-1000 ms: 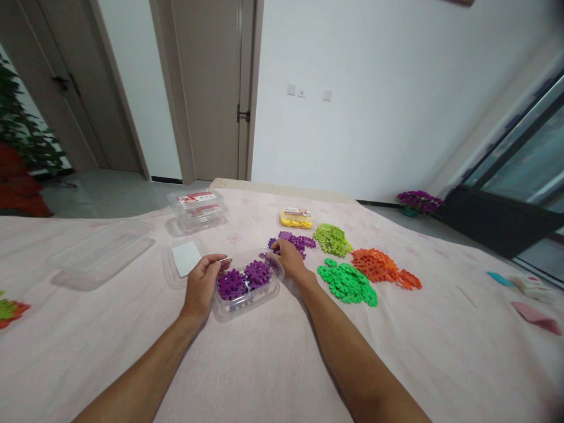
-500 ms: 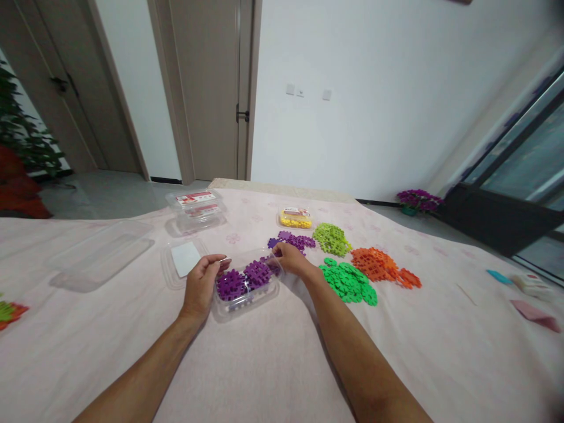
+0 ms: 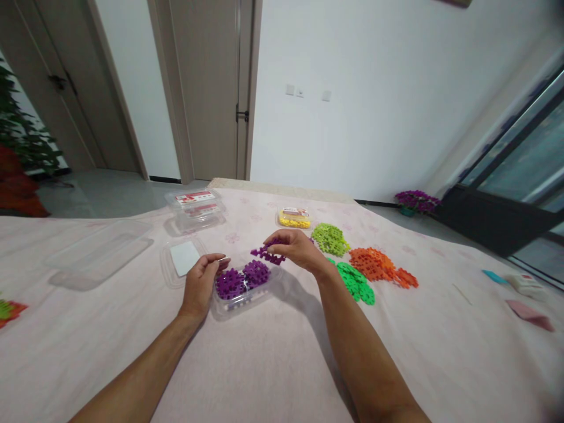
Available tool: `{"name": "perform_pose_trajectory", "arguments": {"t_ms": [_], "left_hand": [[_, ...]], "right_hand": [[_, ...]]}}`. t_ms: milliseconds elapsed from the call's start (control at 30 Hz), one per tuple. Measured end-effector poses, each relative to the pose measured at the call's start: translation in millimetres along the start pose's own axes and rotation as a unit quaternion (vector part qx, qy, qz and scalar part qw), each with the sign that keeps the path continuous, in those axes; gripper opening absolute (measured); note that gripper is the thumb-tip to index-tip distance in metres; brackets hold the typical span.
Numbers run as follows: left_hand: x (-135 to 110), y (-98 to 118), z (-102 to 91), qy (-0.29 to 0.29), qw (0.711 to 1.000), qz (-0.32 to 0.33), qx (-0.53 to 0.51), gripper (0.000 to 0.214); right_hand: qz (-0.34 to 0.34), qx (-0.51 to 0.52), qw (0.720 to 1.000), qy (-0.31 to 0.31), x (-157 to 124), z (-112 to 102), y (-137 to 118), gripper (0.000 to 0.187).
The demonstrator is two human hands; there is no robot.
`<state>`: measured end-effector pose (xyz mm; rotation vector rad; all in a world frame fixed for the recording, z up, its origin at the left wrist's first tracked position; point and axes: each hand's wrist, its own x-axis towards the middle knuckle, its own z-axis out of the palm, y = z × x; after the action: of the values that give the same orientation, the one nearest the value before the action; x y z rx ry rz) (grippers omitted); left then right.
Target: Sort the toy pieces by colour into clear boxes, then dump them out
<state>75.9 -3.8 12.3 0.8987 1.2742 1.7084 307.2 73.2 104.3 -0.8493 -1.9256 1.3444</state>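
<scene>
In front of me a clear plastic box (image 3: 262,294) rests on the cloth, with purple notched plastic discs (image 3: 231,284) inside. My left hand (image 3: 199,288) grips its left rim between thumb and fingers. Just above the box's far right corner, my right hand (image 3: 297,248) pinches a few more purple notched discs (image 3: 267,254), tilted and apart from those in the box. Behind that hand, other purple pieces are mostly hidden. To the right lie piles of green discs (image 3: 356,284), light green discs (image 3: 329,238) and orange discs (image 3: 374,264). My forearm partly covers the green pile.
A clear lid with a white panel (image 3: 184,258) lies left of the box. Stacked clear boxes (image 3: 198,205), a large clear tub (image 3: 99,255) and a box of yellow pieces (image 3: 295,220) stand farther off. At the right lie a pink cloth (image 3: 529,314) and a white packet (image 3: 526,285).
My right hand has risen from the box's right end, now with purple discs showing in its fingers above the box. My left hand keeps its place on the rim.
</scene>
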Motion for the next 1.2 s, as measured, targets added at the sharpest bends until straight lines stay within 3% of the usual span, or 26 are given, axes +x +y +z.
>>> {"name": "perform_pose_trajectory", "arguments": {"t_ms": [67, 133, 400, 500, 633, 700, 833, 933, 1033, 1100, 1200], "left_hand": [[0.1, -0.2, 0.2, 0.0, 1.0, 0.0, -0.001, 0.03], [-0.1, -0.3, 0.4, 0.001, 1.0, -0.001, -0.004, 0.03], [0.2, -0.6, -0.2, 0.0, 1.0, -0.003, 0.005, 0.03], [0.5, -0.5, -0.5, 0.001, 1.0, -0.005, 0.007, 0.031], [0.3, 0.0, -0.6, 0.0, 1.0, -0.003, 0.007, 0.031], [0.2, 0.5, 0.0, 0.001, 1.0, -0.002, 0.007, 0.031], [0.5, 0.8, 1.2, 0.004, 1.0, -0.007, 0.006, 0.029], [1.4, -1.6, 0.4, 0.001, 1.0, -0.003, 0.005, 0.029], [2.1, -4.9, -1.5, -0.004, 1.0, -0.002, 0.003, 0.029], [2.2, -6.0, -2.1, -0.004, 1.0, -0.001, 0.002, 0.03], [1.5, -5.1, -1.6, 0.0, 1.0, 0.0, 0.001, 0.031]], "right_hand": [[0.029, -0.008, 0.997, -0.067, -3.6, 4.9, -6.7, 0.024], [0.046, -0.014, 0.995, -0.089, -5.2, 6.7, -9.6, 0.024], [0.034, -0.041, 0.999, -0.013, 2.0, 11.7, 1.4, 0.019], [0.01, -0.121, 0.993, -0.001, 4.3, 16.4, 5.1, 0.022], [-0.037, -0.34, 0.933, 0.114, 3.5, 14.4, 0.7, 0.025], [-0.043, -0.382, 0.912, 0.14, 1.6, 12.1, -4.2, 0.025], [-0.074, -0.385, 0.917, 0.07, -2.1, 16.1, -9.6, 0.022], [-0.056, -0.393, 0.918, -0.016, -2.1, 24.8, -5.6, 0.019], [-0.04, -0.37, 0.927, -0.05, 1.6, 26.4, 2.8, 0.016], [-0.048, -0.317, 0.947, -0.011, 4.6, 17.5, 9.4, 0.018], [-0.038, -0.273, 0.951, 0.137, 6.1, -10.3, 22.1, 0.022]]}}
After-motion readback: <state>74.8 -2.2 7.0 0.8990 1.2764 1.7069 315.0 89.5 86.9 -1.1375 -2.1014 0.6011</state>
